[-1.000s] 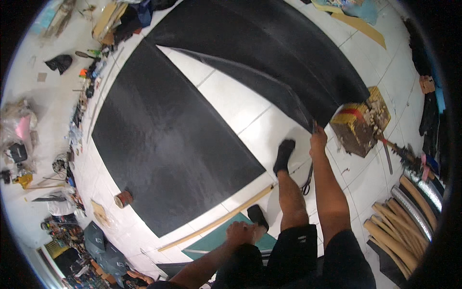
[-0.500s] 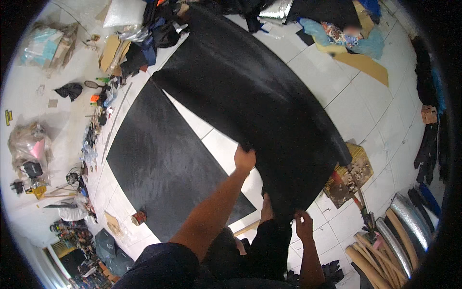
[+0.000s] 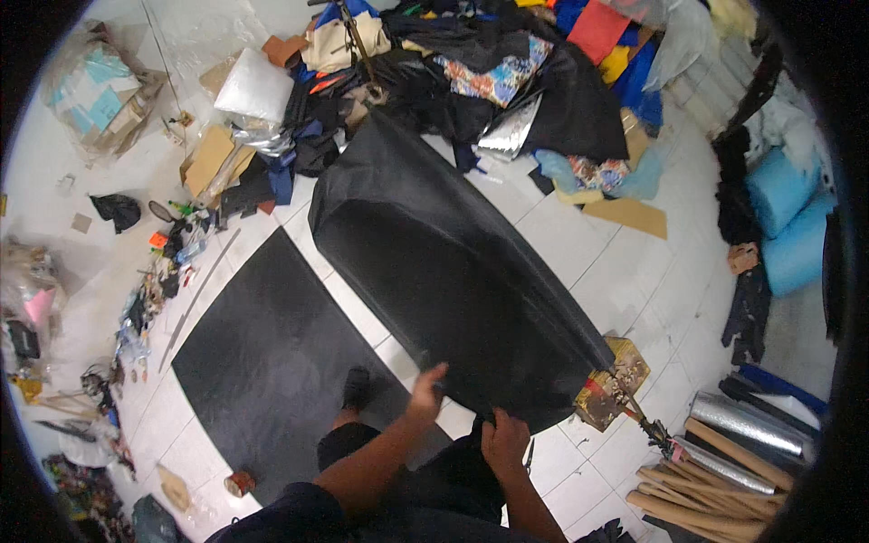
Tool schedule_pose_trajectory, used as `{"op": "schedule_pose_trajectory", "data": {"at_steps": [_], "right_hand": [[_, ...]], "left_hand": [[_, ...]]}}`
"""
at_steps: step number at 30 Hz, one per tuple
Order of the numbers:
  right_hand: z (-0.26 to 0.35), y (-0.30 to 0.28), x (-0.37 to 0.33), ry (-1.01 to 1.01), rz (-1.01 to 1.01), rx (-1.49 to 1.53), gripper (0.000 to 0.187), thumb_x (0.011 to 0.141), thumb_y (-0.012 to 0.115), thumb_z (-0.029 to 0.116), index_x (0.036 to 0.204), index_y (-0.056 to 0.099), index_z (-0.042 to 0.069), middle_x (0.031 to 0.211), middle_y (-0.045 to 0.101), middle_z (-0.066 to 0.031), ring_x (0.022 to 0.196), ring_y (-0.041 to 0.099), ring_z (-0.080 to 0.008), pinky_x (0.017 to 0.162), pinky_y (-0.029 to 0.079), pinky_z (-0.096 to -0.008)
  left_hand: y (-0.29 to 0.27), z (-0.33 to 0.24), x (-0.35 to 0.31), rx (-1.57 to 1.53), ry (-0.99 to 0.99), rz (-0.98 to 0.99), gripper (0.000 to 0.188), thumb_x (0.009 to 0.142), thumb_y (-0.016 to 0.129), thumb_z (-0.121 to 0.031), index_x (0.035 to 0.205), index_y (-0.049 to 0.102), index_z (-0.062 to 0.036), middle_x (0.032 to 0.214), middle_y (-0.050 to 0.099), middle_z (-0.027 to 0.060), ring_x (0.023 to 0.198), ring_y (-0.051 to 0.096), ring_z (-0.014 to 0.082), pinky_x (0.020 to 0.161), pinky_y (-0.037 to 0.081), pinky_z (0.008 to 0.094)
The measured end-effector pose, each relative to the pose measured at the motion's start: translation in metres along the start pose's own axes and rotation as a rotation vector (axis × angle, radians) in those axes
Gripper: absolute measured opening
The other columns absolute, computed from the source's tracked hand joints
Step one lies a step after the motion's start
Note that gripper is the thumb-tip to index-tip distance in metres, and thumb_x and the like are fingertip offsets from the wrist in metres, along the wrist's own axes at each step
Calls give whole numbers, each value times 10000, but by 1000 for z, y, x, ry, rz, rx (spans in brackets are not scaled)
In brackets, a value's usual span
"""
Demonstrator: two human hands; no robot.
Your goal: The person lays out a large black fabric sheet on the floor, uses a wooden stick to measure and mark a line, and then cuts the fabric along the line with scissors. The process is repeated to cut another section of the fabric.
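Observation:
A large black sheet (image 3: 425, 299) with a long rolled or folded far edge stretches away from me across the floor. At its near left edge my left hand (image 3: 425, 394) is closed, slightly blurred, with the sheet's edge at its fingers. The near end of the sheet is gripped by my right hand (image 3: 505, 442), knuckles up, a short way to the right. Flat on the floor to the left lies a second black piece (image 3: 262, 344), separated from the sheet by a strip of white tile. My dark-covered foot (image 3: 356, 387) rests on that piece.
A spool (image 3: 239, 483) stands by the flat piece's near left edge. Scraps and fabric (image 3: 489, 81) heap up at the far side. Cardboard tubes (image 3: 706, 493) and silver rolls (image 3: 742, 425) lie at the right, near a patterned yellow board (image 3: 614, 385). Small clutter lines the left.
The sheet has shifted away from the flat piece, widening the gap at their far ends. My hands have come closer together, and my right hand now grips the sheet. A foot has appeared on the flat piece.

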State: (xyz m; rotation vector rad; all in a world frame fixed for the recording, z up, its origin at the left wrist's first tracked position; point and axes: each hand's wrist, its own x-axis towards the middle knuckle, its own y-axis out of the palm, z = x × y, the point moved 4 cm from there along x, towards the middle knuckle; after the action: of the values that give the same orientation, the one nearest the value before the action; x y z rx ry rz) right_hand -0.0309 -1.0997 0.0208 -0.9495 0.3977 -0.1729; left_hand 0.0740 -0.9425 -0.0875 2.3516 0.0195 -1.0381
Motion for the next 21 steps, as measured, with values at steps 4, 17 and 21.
{"op": "schedule_pose_trajectory", "data": {"at_steps": [4, 17, 21], "right_hand": [[69, -3, -78, -59, -178, -39, 260, 765, 621, 97, 1013, 646, 25, 790, 660, -190, 702, 646, -381, 645, 503, -478], [135, 104, -263, 334, -231, -448, 192, 720, 617, 119, 886, 660, 33, 760, 659, -241, 735, 652, -428, 672, 531, -495], [126, 147, -308, 320, -243, -499, 102, 725, 595, 110, 787, 635, 39, 761, 655, -232, 715, 642, -437, 659, 521, -508]], "left_hand": [[-53, -156, 16, -316, 17, 80, 662, 821, 640, -415, 1321, 486, -10, 1364, 486, 195, 1267, 435, 372, 1091, 291, 530], [-336, -340, 53, 586, 106, -306, 608, 807, 713, -173, 1301, 468, 85, 1200, 578, 234, 1067, 583, 336, 825, 485, 462], [-360, -348, -18, 629, 312, -368, 471, 766, 714, -275, 1064, 644, 84, 1065, 659, 268, 1032, 640, 360, 851, 490, 436]]}}
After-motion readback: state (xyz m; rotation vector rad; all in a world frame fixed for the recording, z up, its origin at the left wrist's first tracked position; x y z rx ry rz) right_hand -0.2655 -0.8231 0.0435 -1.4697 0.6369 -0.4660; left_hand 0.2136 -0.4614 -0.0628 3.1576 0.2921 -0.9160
